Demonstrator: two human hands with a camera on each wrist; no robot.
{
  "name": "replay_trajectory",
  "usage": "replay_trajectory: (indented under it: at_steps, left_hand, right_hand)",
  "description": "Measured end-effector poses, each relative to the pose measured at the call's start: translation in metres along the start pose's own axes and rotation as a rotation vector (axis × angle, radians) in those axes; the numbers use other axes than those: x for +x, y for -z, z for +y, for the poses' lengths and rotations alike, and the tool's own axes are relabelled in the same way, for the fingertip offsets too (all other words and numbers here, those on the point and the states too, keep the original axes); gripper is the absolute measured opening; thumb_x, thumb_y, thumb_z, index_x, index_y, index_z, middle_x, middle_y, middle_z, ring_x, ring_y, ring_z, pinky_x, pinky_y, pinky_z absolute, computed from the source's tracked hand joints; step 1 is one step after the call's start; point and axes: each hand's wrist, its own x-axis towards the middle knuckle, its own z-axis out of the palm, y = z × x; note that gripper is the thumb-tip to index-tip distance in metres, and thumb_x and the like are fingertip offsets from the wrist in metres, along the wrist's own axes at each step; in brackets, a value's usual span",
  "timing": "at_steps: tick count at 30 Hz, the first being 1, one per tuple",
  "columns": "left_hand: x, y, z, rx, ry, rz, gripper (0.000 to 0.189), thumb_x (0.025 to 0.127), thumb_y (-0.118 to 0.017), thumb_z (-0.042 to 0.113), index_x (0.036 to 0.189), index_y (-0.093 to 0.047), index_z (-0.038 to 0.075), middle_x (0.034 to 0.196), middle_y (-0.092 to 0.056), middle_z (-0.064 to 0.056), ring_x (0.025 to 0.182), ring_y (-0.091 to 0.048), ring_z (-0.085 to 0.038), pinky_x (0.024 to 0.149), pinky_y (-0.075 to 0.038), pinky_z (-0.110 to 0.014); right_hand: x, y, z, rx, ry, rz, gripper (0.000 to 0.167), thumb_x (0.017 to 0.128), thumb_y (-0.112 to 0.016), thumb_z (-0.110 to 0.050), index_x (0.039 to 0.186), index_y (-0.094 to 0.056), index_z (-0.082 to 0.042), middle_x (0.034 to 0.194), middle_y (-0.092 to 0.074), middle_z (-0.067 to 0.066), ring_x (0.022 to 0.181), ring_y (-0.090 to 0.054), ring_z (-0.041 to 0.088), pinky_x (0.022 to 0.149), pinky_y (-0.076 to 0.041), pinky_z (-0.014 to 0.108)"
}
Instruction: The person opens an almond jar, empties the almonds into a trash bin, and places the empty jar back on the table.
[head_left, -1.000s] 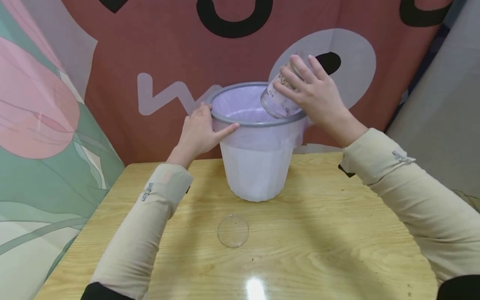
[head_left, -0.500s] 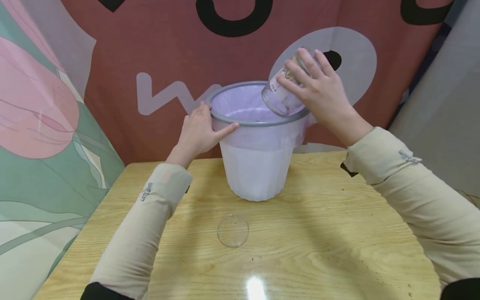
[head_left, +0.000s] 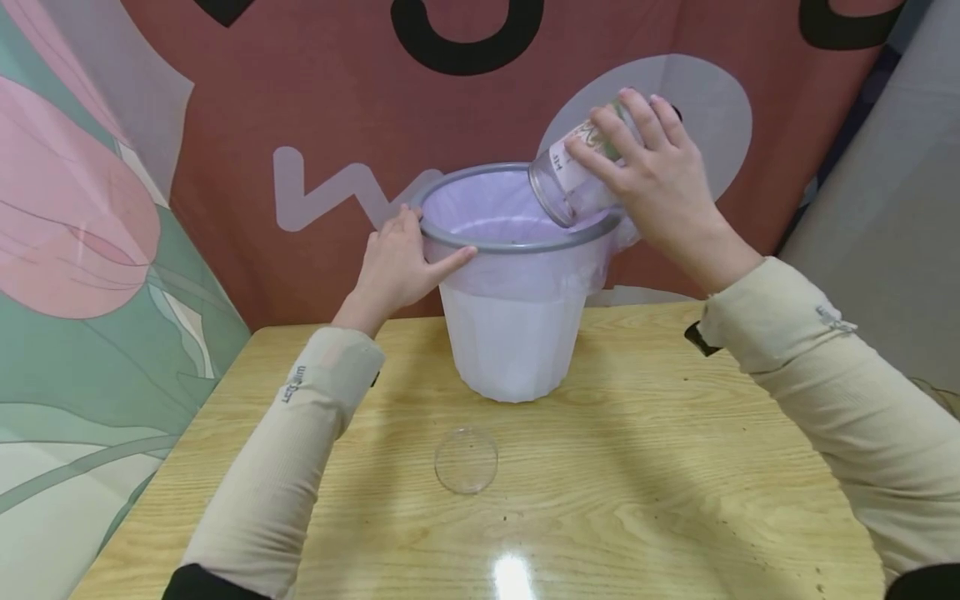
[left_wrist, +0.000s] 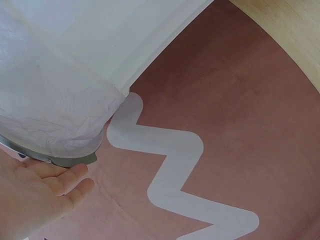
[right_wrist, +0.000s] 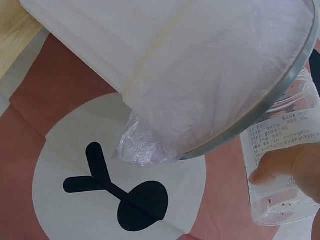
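A white bin (head_left: 512,346) with a grey rim and a thin lilac liner bag (head_left: 480,208) stands on the table. My right hand (head_left: 660,183) grips a clear plastic jar (head_left: 567,179) with a printed label. The jar is tilted, its uncapped mouth pointing down and left over the bin's right side. Small dark bits cling inside the jar (right_wrist: 280,212) in the right wrist view. My left hand (head_left: 397,262) rests against the left of the rim, thumb stretched along its front. In the left wrist view, its fairly straight fingers (left_wrist: 65,182) lie along the rim.
A clear round lid (head_left: 467,461) lies flat on the wooden table (head_left: 600,500) in front of the bin. Tiny dark specks dot the tabletop. A patterned red cloth (head_left: 337,100) hangs close behind the bin, with a green and pink one (head_left: 82,250) at the left.
My right hand has moved a little up and to the right with the jar, which stays tilted over the bin. The left hand, bin and lid have stayed in place.
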Motion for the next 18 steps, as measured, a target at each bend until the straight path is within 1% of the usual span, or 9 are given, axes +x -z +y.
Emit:
replay_trajectory:
  at_steps: [3, 8, 10, 13, 18]
  left_hand:
    - [0.0, 0.0, 0.0, -0.001, -0.002, 0.005, 0.1, 0.075, -0.041, 0.072, 0.135, -0.025, -0.006, 0.14, -0.024, -0.024, 0.128, -0.024, -0.032, 0.1, -0.019, -0.048]
    - [0.001, -0.001, 0.001, -0.004, 0.0, 0.005, 0.099, 0.075, -0.041, 0.072, 0.136, -0.025, -0.005, 0.14, -0.024, -0.024, 0.129, -0.023, -0.031, 0.1, -0.019, -0.048]
    - [0.0, 0.0, 0.001, -0.006, 0.0, 0.004, 0.099, 0.075, -0.041, 0.071, 0.136, -0.025, -0.005, 0.14, -0.024, -0.024, 0.129, -0.023, -0.031, 0.1, -0.019, -0.048]
    - [0.0, -0.001, 0.001, -0.006, 0.002, 0.002, 0.099, 0.075, -0.041, 0.072, 0.136, -0.025, -0.005, 0.14, -0.024, -0.024, 0.129, -0.023, -0.031, 0.101, -0.018, -0.048]
    - [0.001, -0.001, 0.001, -0.005, 0.001, 0.003, 0.099, 0.075, -0.041, 0.072, 0.136, -0.025, -0.005, 0.14, -0.023, -0.024, 0.128, -0.024, -0.032, 0.1, -0.019, -0.048]
  right_hand:
    - [0.0, 0.002, 0.0, 0.015, -0.021, 0.021, 0.042, 0.089, -0.037, 0.009, 0.12, -0.053, -0.015, 0.122, -0.043, 0.016, 0.12, -0.033, 0.035, 0.101, -0.021, 0.044]
    - [-0.001, 0.006, -0.001, 0.015, -0.041, 0.006, 0.042, 0.088, -0.036, 0.008, 0.121, -0.051, -0.014, 0.121, -0.042, 0.018, 0.118, -0.033, 0.037, 0.101, -0.019, 0.045]
    - [-0.002, 0.008, 0.0, 0.021, -0.05, -0.005, 0.044, 0.085, -0.039, 0.009, 0.122, -0.05, -0.013, 0.12, -0.041, 0.02, 0.117, -0.032, 0.039, 0.102, -0.017, 0.045]
    - [-0.004, 0.01, 0.001, 0.031, -0.065, -0.023, 0.051, 0.077, -0.046, 0.01, 0.123, -0.048, -0.012, 0.119, -0.04, 0.021, 0.114, -0.031, 0.041, 0.102, -0.015, 0.046]
    - [-0.008, 0.013, 0.0, 0.05, -0.121, -0.047, 0.064, 0.063, -0.058, 0.009, 0.123, -0.047, -0.011, 0.118, -0.041, 0.021, 0.111, -0.032, 0.041, 0.101, -0.016, 0.047]
